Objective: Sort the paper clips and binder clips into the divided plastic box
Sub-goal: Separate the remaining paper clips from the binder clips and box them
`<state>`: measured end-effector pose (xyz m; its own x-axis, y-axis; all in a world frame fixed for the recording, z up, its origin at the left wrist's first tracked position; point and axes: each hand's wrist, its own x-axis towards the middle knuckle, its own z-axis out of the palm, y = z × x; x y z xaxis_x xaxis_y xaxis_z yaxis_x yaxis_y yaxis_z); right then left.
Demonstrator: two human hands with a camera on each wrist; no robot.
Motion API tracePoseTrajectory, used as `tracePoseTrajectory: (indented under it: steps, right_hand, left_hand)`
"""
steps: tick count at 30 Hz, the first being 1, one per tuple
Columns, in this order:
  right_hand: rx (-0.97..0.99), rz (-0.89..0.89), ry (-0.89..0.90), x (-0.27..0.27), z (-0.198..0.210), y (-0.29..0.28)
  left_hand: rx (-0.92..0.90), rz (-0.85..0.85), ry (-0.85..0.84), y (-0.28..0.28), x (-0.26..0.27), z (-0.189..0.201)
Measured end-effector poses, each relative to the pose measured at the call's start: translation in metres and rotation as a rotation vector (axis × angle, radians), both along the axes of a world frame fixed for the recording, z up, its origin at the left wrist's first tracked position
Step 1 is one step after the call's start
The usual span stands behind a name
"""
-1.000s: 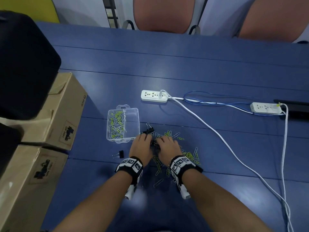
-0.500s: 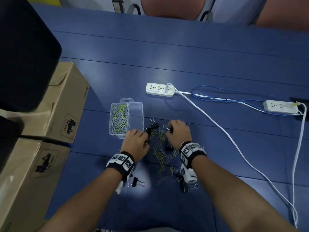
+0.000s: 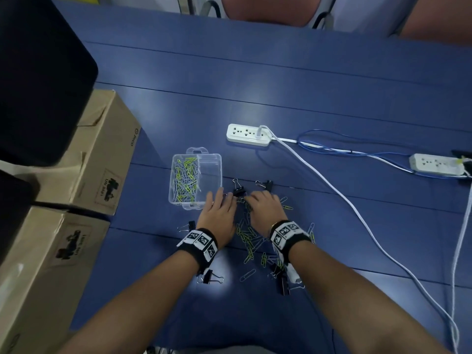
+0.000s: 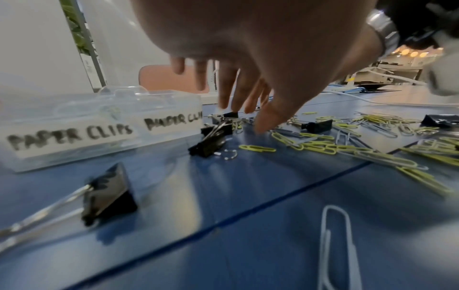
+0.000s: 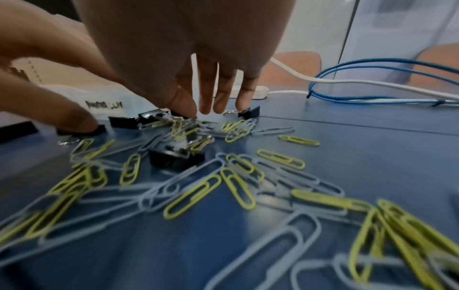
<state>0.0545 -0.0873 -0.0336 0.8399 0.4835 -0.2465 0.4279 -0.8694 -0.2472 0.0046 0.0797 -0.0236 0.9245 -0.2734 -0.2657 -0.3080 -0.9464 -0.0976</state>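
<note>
The clear divided box [image 3: 215,159] holds paper clips [image 3: 185,180] in its left half; its right half, labelled for binder clips [image 4: 174,121], shows none. My left hand [image 3: 222,200] reaches by the box's near right corner with fingers straight [image 4: 231,98], holding nothing. My right hand [image 3: 255,198] is beside it, fingertips [image 5: 218,106] down on the pile. A black binder clip [image 3: 239,192] lies between the two hands. Green and silver paper clips [image 3: 247,238] are scattered under both wrists.
More binder clips lie at the far right [image 3: 267,184], by my left wrist [image 3: 189,225], [image 3: 209,277], and under my right forearm [image 3: 283,287]. A power strip [image 3: 247,135] and white cable [image 3: 357,208] run right. Cardboard boxes [image 3: 84,159] stand left.
Half a second ago my hands were apart, the right one farther up by a binder clip. They have come together again at the clip next to the box corner.
</note>
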Motion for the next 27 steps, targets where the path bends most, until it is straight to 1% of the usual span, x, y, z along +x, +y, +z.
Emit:
tracePoseTrajectory:
  steps: [2, 4, 8, 10, 12, 14, 15, 18, 22, 24, 27]
  right_hand:
    - [-0.027, 0.002, 0.038, -0.007, -0.003, -0.002]
    - [-0.043, -0.005, 0.034, -0.012, -0.004, -0.003]
    - [-0.057, -0.010, -0.076, -0.019, -0.001, -0.002]
    - [-0.045, 0.058, -0.074, -0.023, 0.000, 0.003]
    - [-0.059, 0.165, -0.029, -0.026, -0.001, 0.010]
    - [-0.129, 0.236, 0.004, -0.028, 0.000, 0.015]
    - [-0.166, 0.243, 0.019, -0.029, 0.001, 0.017]
    - [-0.186, 0.201, 0.043, -0.031, 0.001, 0.015]
    - [-0.080, 0.160, -0.027, -0.034, 0.001, 0.003]
    - [-0.029, 0.134, -0.054, -0.036, 0.001, -0.004]
    - [0.032, 0.045, -0.078, -0.038, 0.000, -0.013]
  left_hand:
    - [0.079, 0.022, 0.012, 0.000, 0.000, 0.000]
    - [0.139, 0.021, 0.009, 0.003, 0.000, 0.002]
    - [0.189, 0.063, -0.008, 0.004, 0.003, 0.007]
    - [0.196, 0.073, 0.001, 0.003, 0.006, 0.007]
    - [0.192, 0.079, 0.016, 0.002, 0.009, 0.008]
    - [0.188, 0.089, 0.028, 0.001, 0.010, 0.008]
    - [0.174, 0.095, 0.031, 0.001, 0.010, 0.008]
    - [0.077, 0.096, 0.027, 0.002, 0.007, 0.009]
    - [-0.017, 0.035, -0.023, 0.002, -0.003, -0.001]
    - [-0.014, 0.047, -0.049, 0.001, -0.004, -0.001]
    - [0.040, 0.077, -0.056, -0.001, 0.005, 0.003]
